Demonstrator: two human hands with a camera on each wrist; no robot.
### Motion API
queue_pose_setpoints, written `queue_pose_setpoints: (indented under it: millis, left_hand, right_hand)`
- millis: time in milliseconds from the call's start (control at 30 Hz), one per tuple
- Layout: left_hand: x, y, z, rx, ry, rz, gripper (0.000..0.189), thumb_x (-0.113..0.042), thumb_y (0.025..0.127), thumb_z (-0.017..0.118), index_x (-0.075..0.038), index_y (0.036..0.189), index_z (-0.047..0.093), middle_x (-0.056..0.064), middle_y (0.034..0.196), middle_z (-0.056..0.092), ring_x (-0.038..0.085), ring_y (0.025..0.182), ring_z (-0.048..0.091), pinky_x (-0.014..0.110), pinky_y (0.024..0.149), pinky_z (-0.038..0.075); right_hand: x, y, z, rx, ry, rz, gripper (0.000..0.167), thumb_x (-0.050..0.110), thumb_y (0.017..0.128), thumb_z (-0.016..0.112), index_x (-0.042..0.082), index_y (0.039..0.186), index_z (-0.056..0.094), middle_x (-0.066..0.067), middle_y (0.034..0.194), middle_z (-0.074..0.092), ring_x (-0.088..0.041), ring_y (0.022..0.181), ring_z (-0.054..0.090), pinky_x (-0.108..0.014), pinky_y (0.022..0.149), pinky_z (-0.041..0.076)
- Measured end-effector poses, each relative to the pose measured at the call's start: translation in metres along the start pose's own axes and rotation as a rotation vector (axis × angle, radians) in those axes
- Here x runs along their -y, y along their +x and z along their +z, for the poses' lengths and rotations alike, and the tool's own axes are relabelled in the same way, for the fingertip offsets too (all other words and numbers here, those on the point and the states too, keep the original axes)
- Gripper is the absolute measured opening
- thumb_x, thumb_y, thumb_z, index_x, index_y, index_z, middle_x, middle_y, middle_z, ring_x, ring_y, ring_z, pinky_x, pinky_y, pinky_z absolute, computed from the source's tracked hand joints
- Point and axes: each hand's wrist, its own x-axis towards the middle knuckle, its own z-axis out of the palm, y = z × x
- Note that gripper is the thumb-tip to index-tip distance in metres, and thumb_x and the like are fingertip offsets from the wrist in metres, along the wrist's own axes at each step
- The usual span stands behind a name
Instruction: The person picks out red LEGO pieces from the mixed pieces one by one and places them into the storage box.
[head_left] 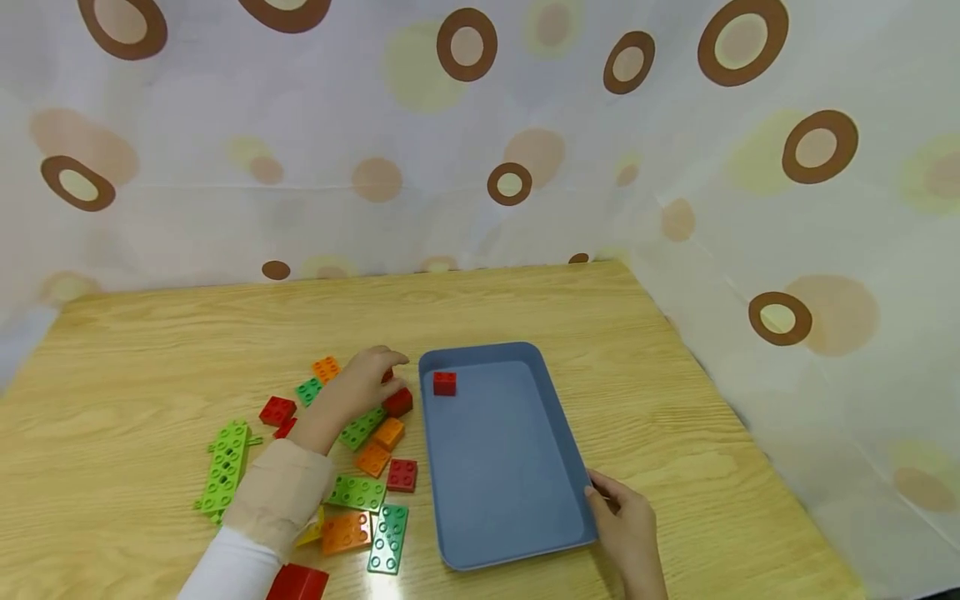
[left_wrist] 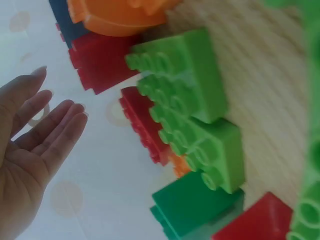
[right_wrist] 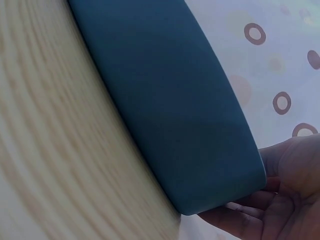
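Head view: the blue tray point(head_left: 498, 467) holds one small red brick point(head_left: 444, 383) in its far-left corner; the left hand point(head_left: 358, 385) is near another red brick point(head_left: 399, 403), left of the tray. Left wrist view: its fingers extend loosely, thumb apart, beside studded light-green bricks point(left_wrist: 210, 75). Right wrist view: the right hand point(right_wrist: 290, 195) pinches the tray near its near-right corner, revealing smooth outer wall.

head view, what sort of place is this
Probably an indoor tabletop play or recording area, though the room beyond is hidden: a wood-grain table, studded toy building bricks on it, and a circle-patterned sheet screening its back and right side.
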Motion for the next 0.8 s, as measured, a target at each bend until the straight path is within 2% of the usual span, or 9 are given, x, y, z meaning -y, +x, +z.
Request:
queue_pose_setpoints:
  millis: [200,400,533,800]
  left_hand:
    - [0.001,-0.004,0.006,0.038,0.013,-0.013,0.033,-0.009,0.086,0.064,0.009,0.113,0.060,0.022,0.107,0.063,0.031,0.093,0.061,0.038,0.082,0.053]
    - [0.001,-0.004,0.013,0.065,0.028,-0.036,0.034,-0.012,0.086,0.065,0.007,0.114,0.060,0.020,0.110,0.063,0.032,0.102,0.058,0.041,0.091,0.049]
    - [0.004,-0.006,0.016,0.086,0.037,-0.059,0.036,-0.014,0.086,0.065,0.006,0.115,0.060,0.018,0.111,0.063,0.030,0.102,0.058,0.041,0.092,0.048]
    - [0.005,-0.007,0.017,0.110,0.037,-0.070,0.035,-0.013,0.085,0.066,0.006,0.113,0.060,0.017,0.109,0.063,0.028,0.099,0.058,0.040,0.090,0.049]
  right_hand:
    - [0.000,0.001,-0.002,-0.004,0.007,0.010,0.031,0.004,0.089,0.054,-0.009,0.117,0.059,-0.025,0.109,0.064,-0.013,0.079,0.063,-0.014,0.060,0.048]
    - [0.000,0.000,-0.001,-0.021,0.011,0.013,0.029,0.003,0.089,0.055,-0.008,0.116,0.060,-0.025,0.109,0.065,-0.006,0.075,0.060,-0.014,0.060,0.048]
    - [-0.001,0.000,-0.001,-0.019,0.004,0.012,0.029,0.004,0.089,0.055,-0.008,0.116,0.061,-0.024,0.109,0.065,-0.001,0.073,0.058,-0.014,0.060,0.048]
    - [0.000,0.000,0.000,-0.026,0.004,-0.001,0.029,0.004,0.089,0.055,-0.008,0.115,0.061,-0.024,0.108,0.065,0.000,0.072,0.058,-0.014,0.060,0.048]
